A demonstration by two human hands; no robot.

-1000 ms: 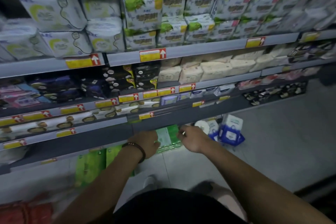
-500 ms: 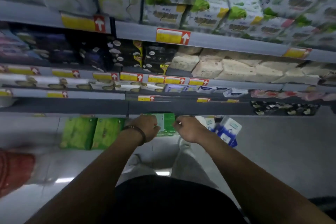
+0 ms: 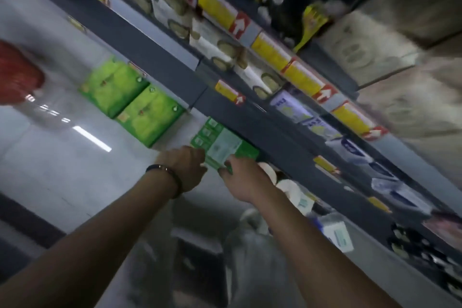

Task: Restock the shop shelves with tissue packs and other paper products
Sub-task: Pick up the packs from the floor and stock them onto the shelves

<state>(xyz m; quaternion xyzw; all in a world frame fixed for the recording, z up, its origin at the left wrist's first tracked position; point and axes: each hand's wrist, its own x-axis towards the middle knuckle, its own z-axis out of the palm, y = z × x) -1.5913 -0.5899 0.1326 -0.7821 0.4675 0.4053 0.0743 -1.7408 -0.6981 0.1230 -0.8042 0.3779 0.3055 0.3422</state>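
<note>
The dark grey shelves [image 3: 155, 40] run slantwise across the blurred view, their front edges lined with yellow price tags [image 3: 272, 54]. On the lowest level two lime-green packs [image 3: 147, 117] sit side by side, touching, with a darker green pack [image 3: 225, 144] just beside them and white rolls [image 3: 291, 189] further along. Higher shelves hold beige packs [image 3: 370, 55].

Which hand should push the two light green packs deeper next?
Left, probably. The left hand lies nearer the light green packs; the right hand would have to cross the dark green pack both hands hold.
</note>
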